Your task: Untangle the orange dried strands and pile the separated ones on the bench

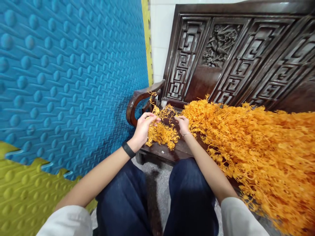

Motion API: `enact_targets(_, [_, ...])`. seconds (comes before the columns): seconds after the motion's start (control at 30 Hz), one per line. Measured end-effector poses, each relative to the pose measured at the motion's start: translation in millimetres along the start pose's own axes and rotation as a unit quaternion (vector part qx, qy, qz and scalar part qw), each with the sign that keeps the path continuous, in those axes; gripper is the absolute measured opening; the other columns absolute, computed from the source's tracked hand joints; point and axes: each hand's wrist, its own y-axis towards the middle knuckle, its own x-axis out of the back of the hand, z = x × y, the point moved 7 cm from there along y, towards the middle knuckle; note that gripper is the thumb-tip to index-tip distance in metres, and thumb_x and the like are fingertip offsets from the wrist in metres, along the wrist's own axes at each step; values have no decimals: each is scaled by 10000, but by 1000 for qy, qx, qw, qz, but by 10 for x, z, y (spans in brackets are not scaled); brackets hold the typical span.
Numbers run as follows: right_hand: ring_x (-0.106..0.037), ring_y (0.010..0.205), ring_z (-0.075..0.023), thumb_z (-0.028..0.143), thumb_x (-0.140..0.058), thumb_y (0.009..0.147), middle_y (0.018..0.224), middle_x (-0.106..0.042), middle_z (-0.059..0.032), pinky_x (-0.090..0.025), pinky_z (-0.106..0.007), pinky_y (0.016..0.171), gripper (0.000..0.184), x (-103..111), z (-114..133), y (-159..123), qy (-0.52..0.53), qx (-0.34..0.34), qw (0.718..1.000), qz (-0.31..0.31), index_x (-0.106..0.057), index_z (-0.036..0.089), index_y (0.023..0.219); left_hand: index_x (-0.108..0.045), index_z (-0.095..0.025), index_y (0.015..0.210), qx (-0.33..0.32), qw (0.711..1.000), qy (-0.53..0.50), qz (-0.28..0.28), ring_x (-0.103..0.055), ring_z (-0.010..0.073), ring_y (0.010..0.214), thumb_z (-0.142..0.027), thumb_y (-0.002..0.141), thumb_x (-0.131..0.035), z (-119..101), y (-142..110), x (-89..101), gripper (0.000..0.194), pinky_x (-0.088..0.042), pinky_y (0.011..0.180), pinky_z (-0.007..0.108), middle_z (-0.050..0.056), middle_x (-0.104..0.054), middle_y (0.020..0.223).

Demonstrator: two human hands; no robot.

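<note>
My left hand [145, 127], with a black band on its wrist, is closed around yellow-orange branching plastic sprigs [155, 110], and thin stems stick up past its fingers. Thumb and fingertips of my right hand [182, 125] are pinched at the end of a thin strand of the same sprigs. Between the hands, loose strands [167, 113] stretch above the seat. Just below them lies a small clump of sprigs [163, 133] on the dark wooden bench [183, 149]. What exactly sits inside the left fingers is partly hidden.
A large heap of orange sprigs [265, 144] covers the bench to the right. The carved backrest [204, 77] rises behind, and a curved armrest [134, 105] stands at left. Blue foam matting [73, 75] fills the left side. A small white scrap [162, 152] lies near the seat's front edge.
</note>
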Motion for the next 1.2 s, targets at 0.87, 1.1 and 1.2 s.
enact_targets(0.87, [-552,566,-133,81,-656,578,546,-604,13,-451,-261,620,95,-171,149,-196,-184,87,962,182,-616,165,557,-583,-275,1235,-207,958,106,167,-575,229,1164,-246,792,-640,-425,-215,-193,448,-417,1032,395,61,-538,1352])
enact_targets(1.1, [-591,696,-140,183,-548,716,760,-660,-33,-487,-291,718,79,102,616,-300,-35,185,980,64,-617,155,745,-658,-253,1071,-405,897,178,10,-630,186,984,-264,831,-615,-742,-374,37,243,-473,918,359,27,-667,1077])
enact_targets(1.2, [-590,682,-142,225,-573,729,742,-654,-19,-483,-294,693,76,185,836,-466,30,241,969,45,-620,170,751,-653,-253,966,-381,912,150,-35,-595,154,914,-394,816,-635,-789,-350,158,207,-455,873,325,4,-638,998])
